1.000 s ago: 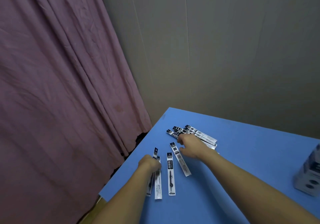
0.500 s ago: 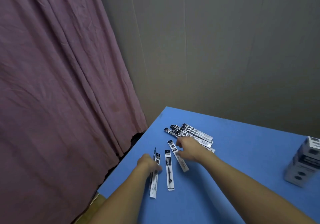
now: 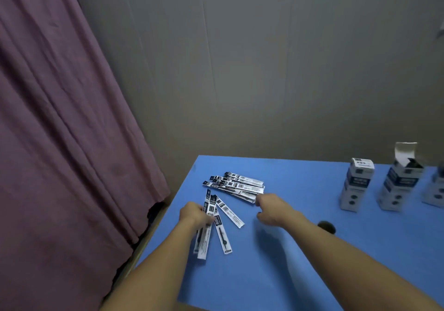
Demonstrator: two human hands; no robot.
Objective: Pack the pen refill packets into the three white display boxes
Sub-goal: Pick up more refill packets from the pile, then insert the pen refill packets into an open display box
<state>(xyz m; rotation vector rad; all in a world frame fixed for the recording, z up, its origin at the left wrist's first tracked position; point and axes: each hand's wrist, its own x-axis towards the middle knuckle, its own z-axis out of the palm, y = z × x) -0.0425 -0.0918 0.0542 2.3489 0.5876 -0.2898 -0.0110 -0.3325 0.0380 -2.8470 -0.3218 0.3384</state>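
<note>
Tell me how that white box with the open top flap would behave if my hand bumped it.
The open-flap box stands tall and narrow on the blue table, so it would probably tip rather than slide. It looks like thin card, likely light. Its raised flap could catch a passing hand and may bend easily.

Both bare forearms are reaching forward from the bottom edge, converging toward the far left. The left hand is sitting knuckles up, its fingers curling around a fan of 4 refill packets, with the thumb side pressing on them from the right. The left wrist is running straight in line with its forearm. The right hand is hovering just beside and to the right of the left one, fingers loosely bent and holding nothing, its fingertips pointing left. The right forearm is stretching in diagonally from the lower right corner.
</note>
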